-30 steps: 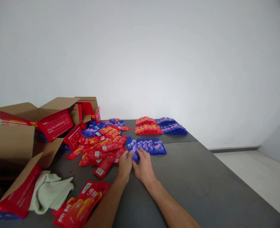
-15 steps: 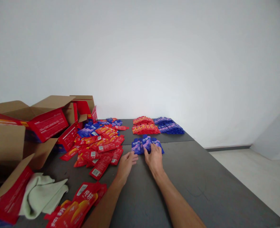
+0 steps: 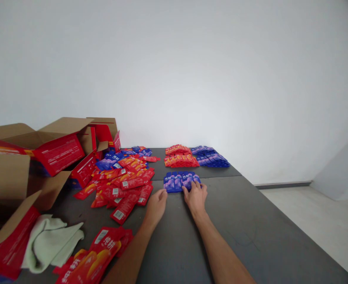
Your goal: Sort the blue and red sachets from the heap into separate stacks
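A short overlapping row of blue pouches [image 3: 175, 182] with purple fruit prints lies flat on the dark grey table. My right hand [image 3: 196, 197] spans the pouch at the row's right end, its thumb on the near edge and its fingers on the right side. At the lower left corner of the row is my left hand [image 3: 156, 206], its fingers drawn together with the tips against the leftmost pouch. Behind the row stand neat overlapping stacks of red pouches [image 3: 181, 160] and blue pouches [image 3: 212, 159].
Left of my hands, loose red pouches [image 3: 129, 197] spread in a heap, with blue ones [image 3: 110, 162] behind. Open red cartons [image 3: 60, 154] line the left side. A pale green cloth [image 3: 48, 244] and more red pouches [image 3: 95, 256] lie close by. The table's right edge slants toward me.
The right-hand pouch has come down flat into line with the others, and my right hand has shifted slightly right. My left fingers have curled in from being stretched out.
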Demonstrator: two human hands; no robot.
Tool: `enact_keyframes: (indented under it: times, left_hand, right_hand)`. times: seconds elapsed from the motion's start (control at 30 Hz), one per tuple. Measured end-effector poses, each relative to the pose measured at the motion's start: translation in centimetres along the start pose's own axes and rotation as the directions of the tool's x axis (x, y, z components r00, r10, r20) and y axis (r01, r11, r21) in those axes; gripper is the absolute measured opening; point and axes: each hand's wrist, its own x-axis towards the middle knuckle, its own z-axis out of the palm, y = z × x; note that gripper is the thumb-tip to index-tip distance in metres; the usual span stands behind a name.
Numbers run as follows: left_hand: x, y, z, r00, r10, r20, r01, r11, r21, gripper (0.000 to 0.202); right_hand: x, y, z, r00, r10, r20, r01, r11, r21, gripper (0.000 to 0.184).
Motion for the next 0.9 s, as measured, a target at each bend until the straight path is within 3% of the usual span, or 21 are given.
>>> enact_keyframes:
  times: [0.23,0.47,0.7,0.9]
  left_hand:
    - [-0.4,0.4,0.1,0.996,0.086,0.002,-0.083,0.958,0.274,0.039]
    - [-0.2,-1.0,0.5,0.971,0.238,0.023,-0.223,0.866,0.447,0.038]
    - [-0.3,-1.3,0.6,0.975,0.221,0.040,-0.213,0.858,0.467,0.039]
    - [-0.5,0.0,0.0,0.977,0.213,0.022,-0.190,0.817,0.544,0.042]
  right_hand:
    - [-0.4,-0.6,-1.3,0.995,0.049,0.091,-0.044,0.997,-0.064,0.057]
    - [-0.5,-0.4,-0.9,0.995,0.019,0.095,-0.015,0.999,-0.047,0.050]
    - [-0.5,0.0,0.0,1.000,-0.014,0.014,0.014,1.000,-0.014,0.048]
    - [-1.5,-2.6,-0.7,0.989,-0.142,-0.037,0.144,0.989,0.046,0.046]
